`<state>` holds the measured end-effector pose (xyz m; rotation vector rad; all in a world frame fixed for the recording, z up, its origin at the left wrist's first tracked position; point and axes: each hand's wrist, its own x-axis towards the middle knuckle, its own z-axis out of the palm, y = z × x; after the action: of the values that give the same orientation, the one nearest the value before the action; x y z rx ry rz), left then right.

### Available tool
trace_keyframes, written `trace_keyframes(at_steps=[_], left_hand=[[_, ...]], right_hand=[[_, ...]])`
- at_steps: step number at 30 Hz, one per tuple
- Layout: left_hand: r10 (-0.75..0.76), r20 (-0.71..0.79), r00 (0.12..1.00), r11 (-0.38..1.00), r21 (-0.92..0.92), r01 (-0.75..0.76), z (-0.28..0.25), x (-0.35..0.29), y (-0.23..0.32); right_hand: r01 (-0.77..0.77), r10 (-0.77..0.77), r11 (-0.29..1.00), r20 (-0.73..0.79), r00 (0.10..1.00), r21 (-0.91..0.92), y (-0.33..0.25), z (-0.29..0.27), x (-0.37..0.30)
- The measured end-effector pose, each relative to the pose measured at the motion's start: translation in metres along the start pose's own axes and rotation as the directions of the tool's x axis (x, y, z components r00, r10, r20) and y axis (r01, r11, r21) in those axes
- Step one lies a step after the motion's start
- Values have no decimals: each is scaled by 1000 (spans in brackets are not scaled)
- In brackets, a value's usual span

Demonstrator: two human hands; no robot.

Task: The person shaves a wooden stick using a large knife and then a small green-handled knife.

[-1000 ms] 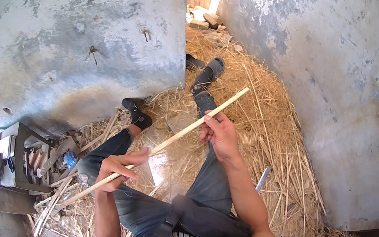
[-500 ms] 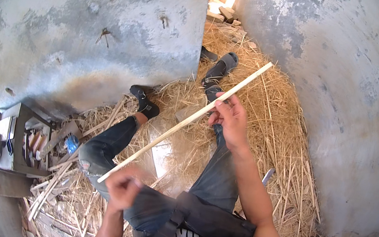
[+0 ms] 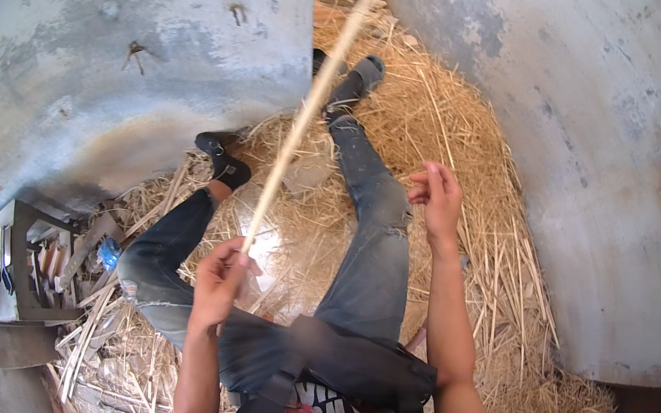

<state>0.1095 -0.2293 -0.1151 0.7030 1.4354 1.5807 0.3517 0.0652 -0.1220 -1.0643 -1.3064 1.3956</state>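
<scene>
Because the grey wall (image 3: pixel 153 14) on my left borders the straw (image 3: pixel 417 121), the pale stick (image 3: pixel 305 120) held over it could clip that wall and slip, being gripped at one end only. Its long axis points away from me, far tip leaning slightly right. My left hand (image 3: pixel 218 280) pinches the near end; my right hand (image 3: pixel 440 207), loosely spread, holds nothing.

head view | fisheye worn on head | faces down at straw (image 3: pixel 523 298) | near left hand (image 3: pixel 216 284), right hand (image 3: pixel 440 207)
</scene>
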Motion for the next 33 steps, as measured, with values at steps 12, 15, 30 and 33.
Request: trace_keyframes(at_steps=[12,15,30,33], left_hand=[[-44,-173,984,999,-11,43,-3,3,5],[-33,-145,989,999,23,36,14,4,12],[45,69,997,991,121,-54,75,-9,27],[38,73,997,990,135,-48,72,-17,26]], right_hand=[[-567,90,245,-564,821,-787,273,-202,-249],[-569,140,92,-555,820,-817,281,-207,-318],[-614,96,204,-609,788,-763,305,-190,-362],[-387,147,348,-358,922,-854,310,-177,-366]])
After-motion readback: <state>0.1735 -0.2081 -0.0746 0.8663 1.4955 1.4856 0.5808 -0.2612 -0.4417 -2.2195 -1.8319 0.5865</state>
